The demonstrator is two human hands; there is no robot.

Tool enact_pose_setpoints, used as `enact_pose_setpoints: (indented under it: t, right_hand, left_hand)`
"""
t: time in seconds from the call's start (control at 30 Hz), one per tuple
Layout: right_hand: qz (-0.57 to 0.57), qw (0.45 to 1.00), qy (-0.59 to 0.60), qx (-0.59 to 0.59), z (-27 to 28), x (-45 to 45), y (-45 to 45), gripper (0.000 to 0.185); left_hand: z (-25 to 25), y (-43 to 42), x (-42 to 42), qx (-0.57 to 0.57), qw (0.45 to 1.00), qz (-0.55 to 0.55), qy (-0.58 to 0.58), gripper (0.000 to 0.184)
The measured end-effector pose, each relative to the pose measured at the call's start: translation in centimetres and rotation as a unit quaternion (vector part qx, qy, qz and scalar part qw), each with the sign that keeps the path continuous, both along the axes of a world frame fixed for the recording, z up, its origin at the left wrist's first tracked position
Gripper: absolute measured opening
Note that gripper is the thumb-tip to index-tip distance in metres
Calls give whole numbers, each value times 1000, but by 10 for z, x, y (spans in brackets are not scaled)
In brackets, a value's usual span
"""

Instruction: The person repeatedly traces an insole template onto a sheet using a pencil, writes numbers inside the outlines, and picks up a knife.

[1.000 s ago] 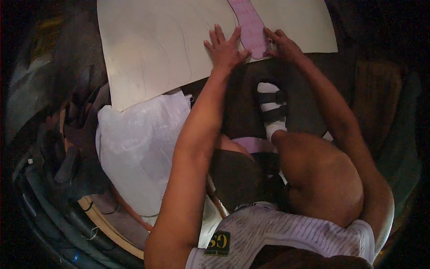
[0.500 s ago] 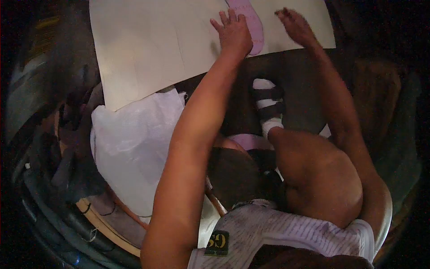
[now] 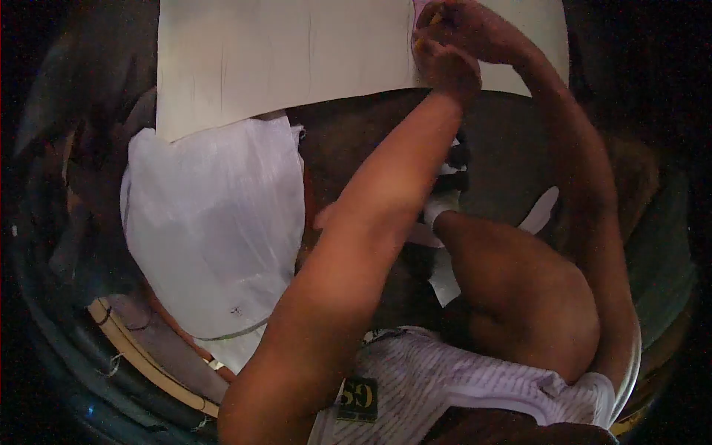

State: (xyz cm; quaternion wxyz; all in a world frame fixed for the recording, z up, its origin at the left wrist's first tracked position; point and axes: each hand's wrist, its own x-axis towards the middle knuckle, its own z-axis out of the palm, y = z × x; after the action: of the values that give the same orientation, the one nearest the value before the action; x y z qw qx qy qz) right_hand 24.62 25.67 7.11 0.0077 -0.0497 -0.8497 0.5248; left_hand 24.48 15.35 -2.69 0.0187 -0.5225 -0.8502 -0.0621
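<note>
A large cream sheet (image 3: 297,59) lies across the top of the view, with faint curved lines drawn on it. My left hand (image 3: 447,70) is bent with fingers curled near the sheet's right part, close under my right hand. My right hand (image 3: 467,30) holds a small yellowish thing between its fingers, too small to name. Only a sliver of the pink template (image 3: 420,9) shows beside the fingers; the rest is hidden by my hands or out of view. What my left fingers hold, if anything, I cannot make out.
A white plastic sack (image 3: 215,222) lies at the left below the sheet. A pale sole-shaped piece (image 3: 540,211) rests beside my bent leg (image 3: 519,297). My foot, in a white sock (image 3: 441,206) and dark straps, is partly behind my left forearm.
My left hand has moved right, off the pink template's earlier place, and its spread fingers have curled. My right hand has come in from the right to meet it. The view has shifted.
</note>
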Motion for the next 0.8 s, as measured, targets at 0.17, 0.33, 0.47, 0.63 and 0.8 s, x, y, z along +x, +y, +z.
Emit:
enact_pose_setpoints:
  t: [0.17, 0.33, 0.47, 0.63, 0.8]
  right_hand:
    - [26, 975, -211, 63, 17, -3, -28, 25]
    - [-26, 971, -191, 143, -10, 6, -29, 21]
    - [-14, 972, -185, 143, -19, 10, -25, 19]
    - [-8, 967, -192, 166, -17, 4, -26, 21]
    - [47, 954, -115, 273, -27, -9, -10, 20]
  left_hand:
    - [-6, 8, 14, 98, 976, 107, -163, 39]
    - [-10, 6, 11, 134, 961, 134, -203, 40]
    - [-13, 6, 9, 147, 953, 145, -221, 40]
    - [-16, 12, 8, 160, 945, 155, -238, 41]
    - [-19, 15, 7, 180, 933, 167, -263, 42]
